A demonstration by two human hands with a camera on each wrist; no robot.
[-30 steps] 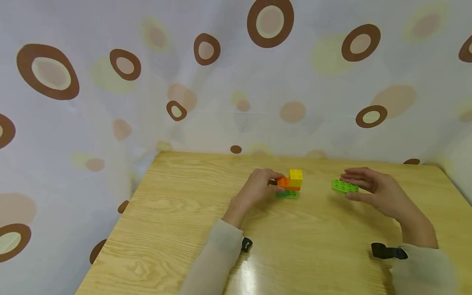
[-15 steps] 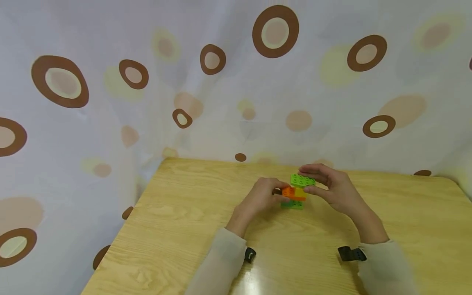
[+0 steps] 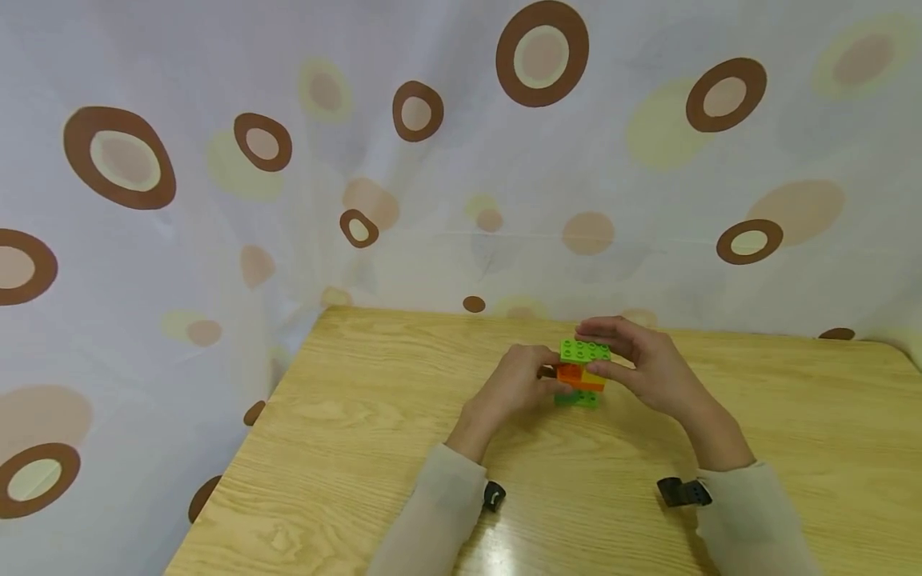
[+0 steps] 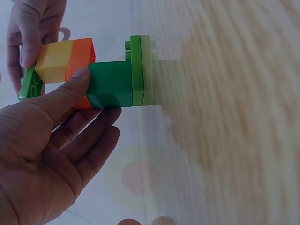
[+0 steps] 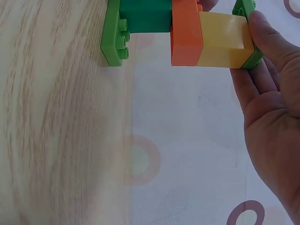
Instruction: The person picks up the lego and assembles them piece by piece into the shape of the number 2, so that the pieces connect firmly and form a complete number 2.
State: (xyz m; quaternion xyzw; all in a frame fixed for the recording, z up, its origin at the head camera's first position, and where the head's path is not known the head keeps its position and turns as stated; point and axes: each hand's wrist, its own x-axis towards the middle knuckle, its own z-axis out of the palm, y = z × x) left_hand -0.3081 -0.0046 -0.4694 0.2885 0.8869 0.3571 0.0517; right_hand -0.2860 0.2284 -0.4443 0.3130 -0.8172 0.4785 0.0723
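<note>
A stack of toy building blocks stands on the table between my hands. At its base lies a flat light-green brick, with a dark-green block above it. An orange brick and a yellow block follow higher up. My left hand grips the orange brick from the left, thumb on its near side. A second flat light-green brick is pinched in my right hand. It touches the yellow block's top; I cannot tell whether it is pressed fully down. Left fingers hide part of the stack.
The wooden table extends around the stack on all sides. Behind it and to the left hangs a pale curtain with brown ring patterns. Dark straps sit at both wrists.
My right hand has carried the light-green brick leftward from the right and brought it over the yellow block. My left hand has kept its grip on the stack, and the head view has shifted slightly.
</note>
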